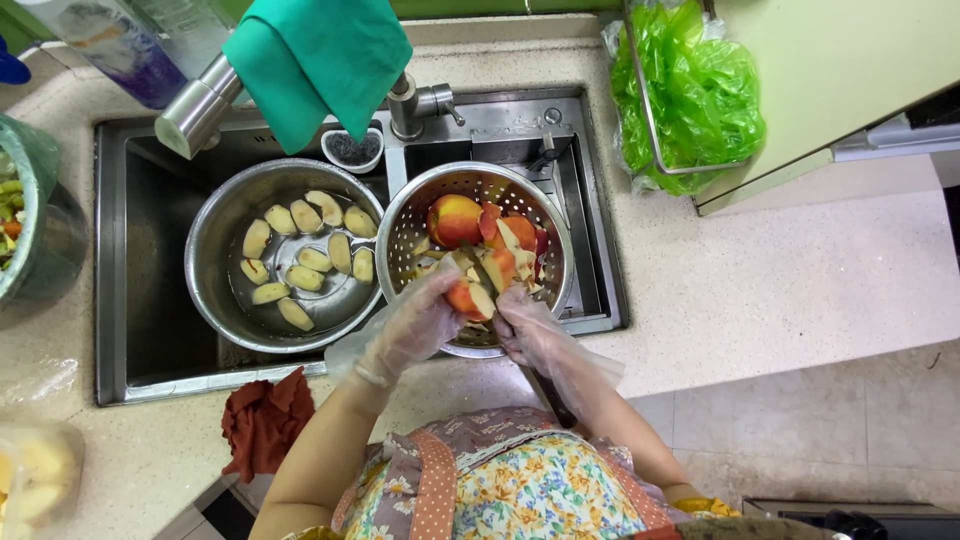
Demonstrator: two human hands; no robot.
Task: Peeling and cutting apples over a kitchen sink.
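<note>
A: Left of the grip?
B: Steel bowl (215, 262) in the sink (130, 250), peeled slices (300, 262) inside. Red cloth (262, 420) on the desk (780, 290) edge, below-left.

A: The grip itself?
B: Left hand (415, 325), gloved, fingers pinching a half-peeled peach (470, 297). The peach sits at its fingertips, over the colander (400, 250).

A: Right of it?
B: Right hand (530, 335), gloved, touching the peach's right side, closed around a dark-handled knife (550, 398). Whole peaches (455, 220) lie just beyond the grip.
</note>
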